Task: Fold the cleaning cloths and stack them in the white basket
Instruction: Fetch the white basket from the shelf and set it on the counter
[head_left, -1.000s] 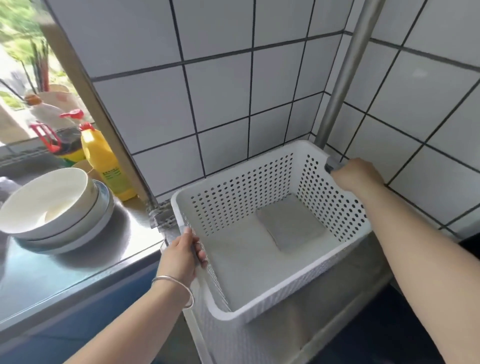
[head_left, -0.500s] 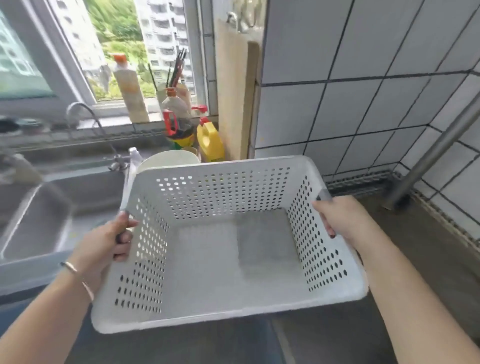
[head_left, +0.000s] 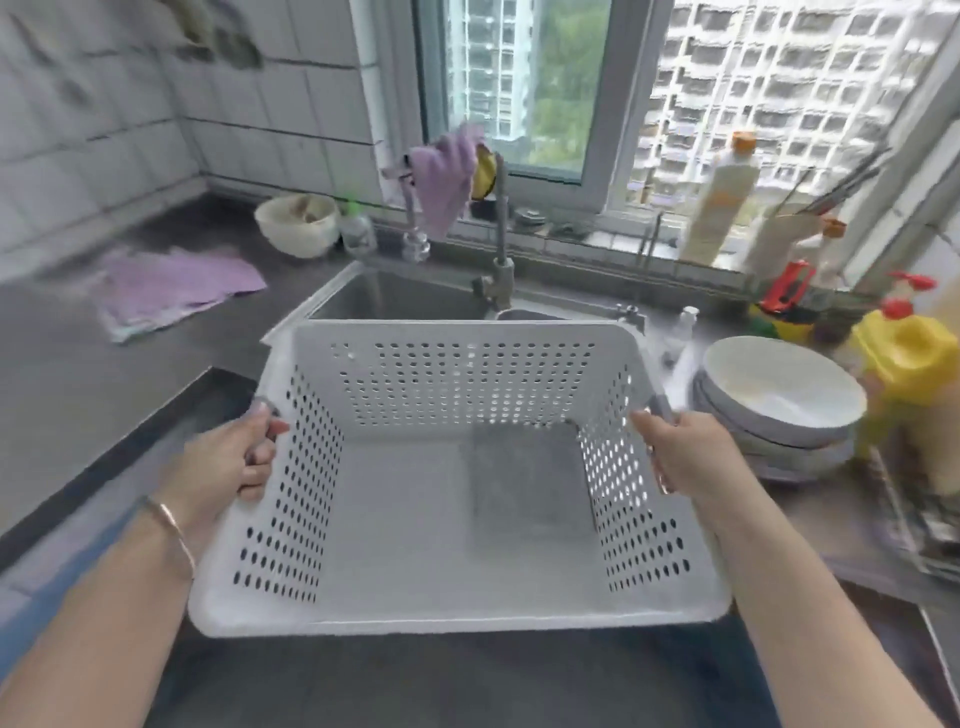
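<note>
Head view: you hold the white basket (head_left: 457, 525) in the air in front of the sink (head_left: 400, 299), level, its open top toward the camera. Your left hand (head_left: 228, 462) grips the grey handle on the basket's left rim, fingers curled round it, thumb on top. Your right hand (head_left: 680, 457) grips the matching handle on the right rim in the same way. A thin bracelet (head_left: 171, 525) sits on your left wrist.

Inside the basket, one folded grey cloth (head_left: 524, 483) lies flat on the floor of the basket, toward the right wall and the far side.

On the counter (head_left: 62, 364) to the left of the sink, a purple cloth (head_left: 176, 283) lies spread out, unfolded, with a paler layer showing under its near edge. A second purple cloth (head_left: 447, 182) hangs draped over a fixture behind the sink, just left of the tap (head_left: 500, 244). A pale bowl (head_left: 298, 223) stands on the counter at the back left.

To the right of the basket, stacked plates and a bowl (head_left: 779, 400) sit on the counter. A yellow bottle (head_left: 911, 358) with a red cap stands beside them. On the window sill stands a tall white bottle (head_left: 719, 202) with an orange cap. The picture is motion-blurred, so fine detail at the edges cannot be told.
</note>
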